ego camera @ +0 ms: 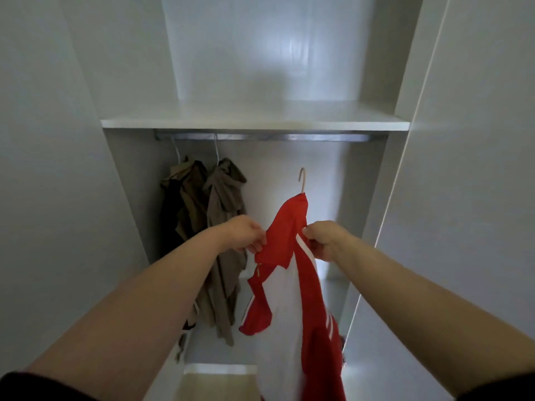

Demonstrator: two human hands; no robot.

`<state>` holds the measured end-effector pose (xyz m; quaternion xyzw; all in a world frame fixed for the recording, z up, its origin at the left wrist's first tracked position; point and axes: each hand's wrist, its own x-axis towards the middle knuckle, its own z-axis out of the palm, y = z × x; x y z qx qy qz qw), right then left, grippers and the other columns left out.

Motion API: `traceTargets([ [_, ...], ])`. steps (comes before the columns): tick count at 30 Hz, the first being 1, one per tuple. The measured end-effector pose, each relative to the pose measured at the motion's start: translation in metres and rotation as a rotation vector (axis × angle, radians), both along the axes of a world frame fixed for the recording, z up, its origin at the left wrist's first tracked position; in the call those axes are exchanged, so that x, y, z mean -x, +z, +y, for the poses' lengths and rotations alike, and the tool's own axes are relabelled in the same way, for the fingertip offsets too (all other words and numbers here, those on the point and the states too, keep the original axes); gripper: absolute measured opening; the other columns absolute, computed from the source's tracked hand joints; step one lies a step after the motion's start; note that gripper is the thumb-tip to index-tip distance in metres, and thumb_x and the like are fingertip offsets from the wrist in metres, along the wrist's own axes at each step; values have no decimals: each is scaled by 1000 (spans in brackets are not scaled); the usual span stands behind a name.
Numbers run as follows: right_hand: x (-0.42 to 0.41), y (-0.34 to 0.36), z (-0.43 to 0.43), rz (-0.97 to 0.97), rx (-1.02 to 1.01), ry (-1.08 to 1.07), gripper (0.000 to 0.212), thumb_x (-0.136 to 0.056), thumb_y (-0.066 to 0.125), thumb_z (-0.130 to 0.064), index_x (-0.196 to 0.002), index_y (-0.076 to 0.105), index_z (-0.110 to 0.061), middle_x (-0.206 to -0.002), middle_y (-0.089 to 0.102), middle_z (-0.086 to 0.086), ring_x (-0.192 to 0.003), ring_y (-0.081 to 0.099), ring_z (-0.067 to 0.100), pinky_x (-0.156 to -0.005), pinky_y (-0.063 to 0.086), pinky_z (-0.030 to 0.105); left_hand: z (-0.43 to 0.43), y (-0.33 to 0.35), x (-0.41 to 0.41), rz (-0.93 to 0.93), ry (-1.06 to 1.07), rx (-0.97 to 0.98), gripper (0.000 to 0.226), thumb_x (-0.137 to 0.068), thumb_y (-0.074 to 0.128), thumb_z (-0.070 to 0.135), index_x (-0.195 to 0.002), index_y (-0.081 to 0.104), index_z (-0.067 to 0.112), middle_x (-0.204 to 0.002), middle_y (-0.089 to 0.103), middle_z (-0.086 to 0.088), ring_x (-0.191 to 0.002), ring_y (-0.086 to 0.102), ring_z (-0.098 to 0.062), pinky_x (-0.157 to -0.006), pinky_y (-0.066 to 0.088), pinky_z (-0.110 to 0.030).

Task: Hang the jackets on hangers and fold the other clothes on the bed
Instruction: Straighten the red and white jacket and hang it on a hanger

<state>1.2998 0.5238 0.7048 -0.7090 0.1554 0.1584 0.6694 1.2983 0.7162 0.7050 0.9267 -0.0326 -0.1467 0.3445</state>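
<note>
A red and white jacket (292, 285) hangs in front of me on a hanger whose tan hook (302, 179) sticks up above the collar, below the metal rail (260, 137). My left hand (246, 233) pinches the red fabric at the jacket's left shoulder. My right hand (324, 238) grips the jacket at its right shoulder. The hook is free in the air, well under the rail. The hanger's body is hidden inside the jacket.
Two olive-brown jackets (208, 227) hang on white hangers at the rail's left end. A white shelf (254, 120) runs above the rail. White wardrobe walls stand on both sides, with an open door (463, 198) on the right.
</note>
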Motion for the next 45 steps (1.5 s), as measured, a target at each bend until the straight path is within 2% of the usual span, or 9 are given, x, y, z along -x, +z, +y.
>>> traceTargets([
  [8, -94, 4, 88, -77, -71, 2, 22, -93, 50, 4, -73, 57, -4, -57, 62, 5, -53, 58, 15, -49, 51, 27, 45, 12, -69, 304, -181, -71, 68, -85, 35, 75, -86, 69, 16, -73, 74, 5, -70, 71, -11, -73, 54, -29],
  [11, -126, 4, 111, -130, -116, 5, 20, -92, 51, 3, -76, 57, -5, -67, 63, 6, -61, 58, 16, -64, 55, 29, 54, -2, -95, 272, -213, -180, 46, -93, 46, 48, -97, 65, 6, -68, 73, -1, -64, 72, -14, -64, 55, -26],
  [14, -159, 4, 130, -150, -155, -13, 20, -95, 46, 4, -81, 57, -5, -74, 62, 7, -64, 59, 16, -54, 54, 26, 63, -13, -124, 189, -153, -95, 33, -98, 39, 25, -98, 59, -1, -77, 71, -10, -58, 70, -18, -55, 56, -25],
  [19, -215, 5, 159, -173, -85, -4, 19, -97, 41, 2, -109, 56, 1, -84, 61, 11, -68, 58, 19, -56, 54, 27, 79, -23, -180, -18, -137, -84, 36, -102, 34, 29, -109, 59, 3, -98, 68, -11, -70, 66, -18, -58, 53, -23],
  [26, -293, 13, 175, -259, -74, 30, 22, -93, 40, 9, -82, 57, -1, -79, 61, 12, -68, 59, 19, -54, 50, 28, 89, -25, -256, -191, 26, 46, 32, -101, 38, 28, -94, 60, 5, -80, 60, -7, -68, 58, -18, -53, 44, -19],
  [33, -324, -9, 170, -166, -284, 20, 20, -97, 45, -3, -110, 59, 2, -91, 63, 12, -79, 63, 22, -65, 54, 30, 90, -44, -295, -151, 102, 1, 37, -100, 39, 28, -67, 49, 13, -70, 51, -4, -63, 51, -16, -56, 40, -24],
  [35, -324, -19, 164, -119, -338, 1, 25, -99, 40, -5, -116, 57, 1, -104, 64, 14, -88, 64, 23, -68, 56, 31, 83, -56, -298, -121, 113, -9, 35, -99, 40, 29, -69, 49, 13, -71, 53, -4, -62, 53, -15, -57, 43, -23],
  [40, -320, -35, 140, -82, -335, -107, 28, -100, 35, -3, -117, 56, 0, -113, 64, 16, -94, 65, 25, -72, 56, 34, 63, -70, -299, -67, 35, -35, 34, -100, 39, 29, -104, 61, 3, -105, 65, -15, -97, 64, -29, -92, 51, -38],
  [45, -303, -44, 107, -134, -78, -239, 22, -96, 40, 1, -105, 60, -4, -92, 68, 12, -84, 69, 21, -69, 56, 31, 55, -77, -295, -275, 56, -328, 29, -95, 45, 36, -95, 63, 12, -95, 66, -5, -87, 64, -23, -82, 54, -34],
])
